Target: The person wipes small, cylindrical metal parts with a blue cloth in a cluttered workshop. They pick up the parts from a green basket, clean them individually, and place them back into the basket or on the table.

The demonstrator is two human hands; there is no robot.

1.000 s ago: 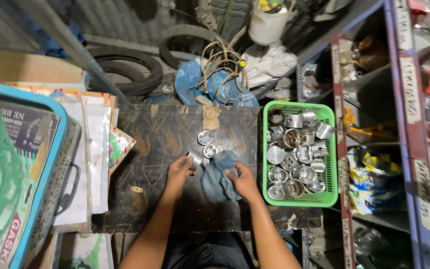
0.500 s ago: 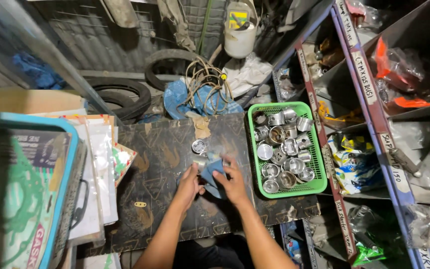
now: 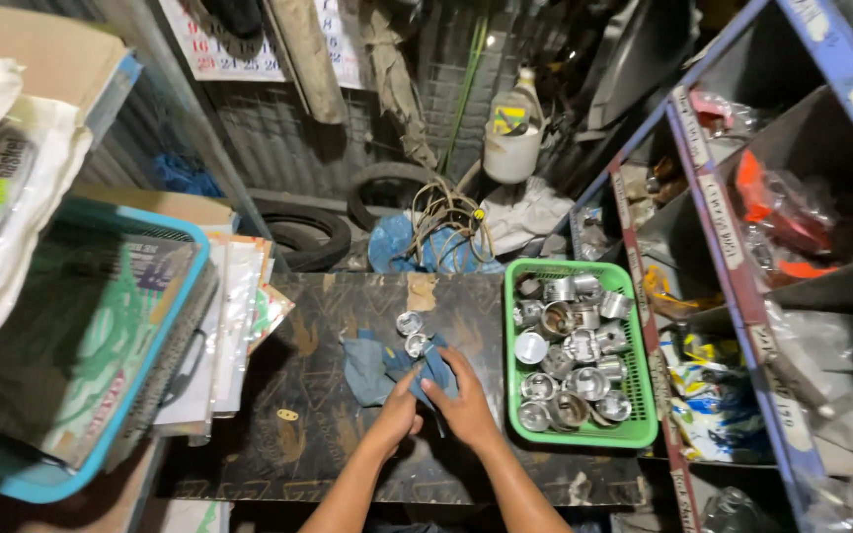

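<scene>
Nearest, on the dark worktop [image 3: 249, 434]: our left hand [image 3: 399, 415] and right hand [image 3: 461, 403], fingers of both closed on a blue rag [image 3: 372, 365]; whether it wraps a part, we cannot tell. Just beyond the rag, two metal pistons [image 3: 410, 334] stand. At right, a green basket [image 3: 644, 415] of further pistons; farthest, tyres [image 3: 308, 237] and a white bucket [image 3: 510, 148].

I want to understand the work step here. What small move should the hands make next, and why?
Probably finish rubbing the part inside the blue cloth and stand it beside the two metal cylinders on the dark board. Both hands, left hand and right hand, close around the cloth; the green basket holds many similar parts.
</scene>
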